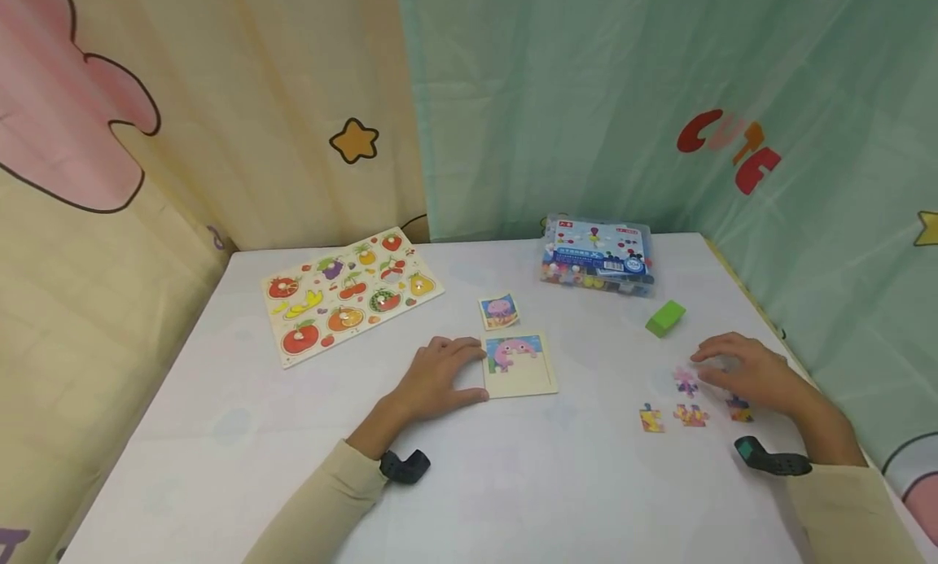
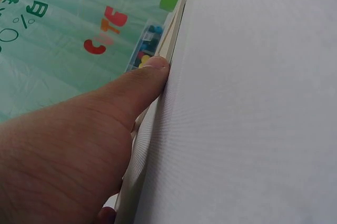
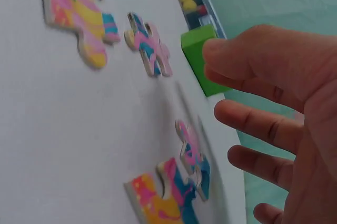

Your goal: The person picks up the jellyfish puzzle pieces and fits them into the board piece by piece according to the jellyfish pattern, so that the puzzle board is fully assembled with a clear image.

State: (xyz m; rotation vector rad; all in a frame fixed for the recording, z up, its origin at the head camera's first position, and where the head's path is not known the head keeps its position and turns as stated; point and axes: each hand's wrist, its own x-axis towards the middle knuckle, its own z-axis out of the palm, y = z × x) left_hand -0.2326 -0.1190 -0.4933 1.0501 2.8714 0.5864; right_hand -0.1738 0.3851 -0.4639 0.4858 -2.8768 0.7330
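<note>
My left hand (image 1: 438,378) holds a small square puzzle board (image 1: 531,382) by its left edge, thumb near the lower corner and fingers near the upper one. In the left wrist view the thumb presses against the board's rim (image 2: 172,34). A partly filled pink cartoon picture (image 1: 510,351) lies in the board's upper part. On the right, my right hand (image 1: 755,373) hovers over loose jigsaw pieces, fingers parted and nothing between them. Nearest it is a pink piece (image 1: 685,382); a yellow piece (image 1: 650,418), a pink-and-yellow piece (image 1: 691,416) and a dark-and-orange piece (image 1: 739,408) lie about it.
A small picture card (image 1: 500,311) lies behind the board. To the left is a fruit peg puzzle (image 1: 352,295). A clear box of coloured beads (image 1: 597,255) stands at the back, with a green block (image 1: 665,318) in front of it. Curtains (image 1: 557,100) hang behind the table.
</note>
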